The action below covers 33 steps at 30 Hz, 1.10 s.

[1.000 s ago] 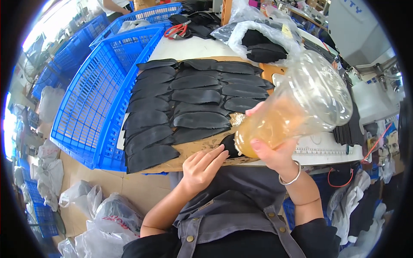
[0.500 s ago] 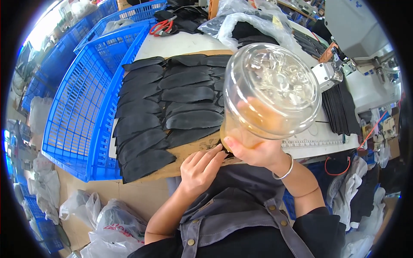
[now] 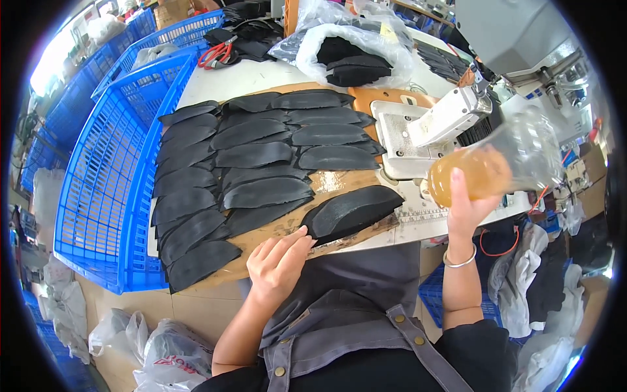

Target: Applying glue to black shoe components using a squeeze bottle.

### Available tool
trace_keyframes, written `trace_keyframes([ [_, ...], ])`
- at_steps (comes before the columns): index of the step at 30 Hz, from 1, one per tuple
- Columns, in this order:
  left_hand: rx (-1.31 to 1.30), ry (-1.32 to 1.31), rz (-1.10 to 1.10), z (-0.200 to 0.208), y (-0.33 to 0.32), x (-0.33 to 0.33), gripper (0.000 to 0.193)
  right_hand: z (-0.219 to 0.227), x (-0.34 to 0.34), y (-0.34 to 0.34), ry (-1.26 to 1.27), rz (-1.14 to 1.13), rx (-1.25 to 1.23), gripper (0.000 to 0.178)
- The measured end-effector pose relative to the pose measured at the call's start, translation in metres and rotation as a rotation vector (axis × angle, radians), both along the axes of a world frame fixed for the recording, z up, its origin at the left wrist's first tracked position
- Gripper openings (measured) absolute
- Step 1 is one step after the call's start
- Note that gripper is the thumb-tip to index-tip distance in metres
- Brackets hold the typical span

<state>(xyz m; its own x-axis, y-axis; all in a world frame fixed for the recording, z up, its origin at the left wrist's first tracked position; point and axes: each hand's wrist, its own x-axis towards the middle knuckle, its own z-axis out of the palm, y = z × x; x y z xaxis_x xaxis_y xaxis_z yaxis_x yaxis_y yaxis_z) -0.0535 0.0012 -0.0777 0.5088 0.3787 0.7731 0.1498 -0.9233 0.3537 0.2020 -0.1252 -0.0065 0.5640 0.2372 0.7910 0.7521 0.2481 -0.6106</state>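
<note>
My right hand (image 3: pixel 471 208) grips a clear plastic jar (image 3: pixel 473 175) holding amber liquid. The jar is tilted at the right side of the table, its clear end blurred and pointing right. My left hand (image 3: pixel 277 262) is closed, its fingertips on the left tip of a thick stack of curved black pieces (image 3: pixel 354 212) at the table's front edge. Behind it, rows of overlapping black pieces (image 3: pixel 253 155) cover a brown board (image 3: pixel 336 181). A wet, shiny patch shows on the board between the stack and those rows.
A blue plastic basket (image 3: pixel 117 183) stands along the left side. A white sewing machine (image 3: pixel 450 121) rises at the right of the board. Red-handled scissors (image 3: pixel 217 55) and an opened plastic bag (image 3: pixel 307 55) of black pieces lie at the back. Plastic bags (image 3: pixel 176 353) sit on the floor.
My right hand has carried the jar rightward and tipped it toward the right. The black stack and machine it had covered now show. My left hand stays near the stack's left tip.
</note>
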Motion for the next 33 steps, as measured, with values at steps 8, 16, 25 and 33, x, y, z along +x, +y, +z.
trace_keyframes([
  [8,0.036,-0.017,0.032,-0.001,-0.003,0.001,0.023,-0.013,-0.096,0.048,-0.073,0.617,-0.298,0.076],
  [16,0.043,0.026,0.045,0.001,-0.005,0.002,0.017,-0.023,-0.036,0.034,-0.35,0.33,-0.446,0.074],
  [25,-0.303,0.237,0.045,0.05,0.004,0.007,0.035,-0.033,0.037,-0.027,0.533,0.262,0.28,0.033],
  [33,-0.115,0.558,-0.281,0.082,0.002,0.091,0.064,-0.066,0.03,-0.033,1.073,0.713,0.448,0.043],
])
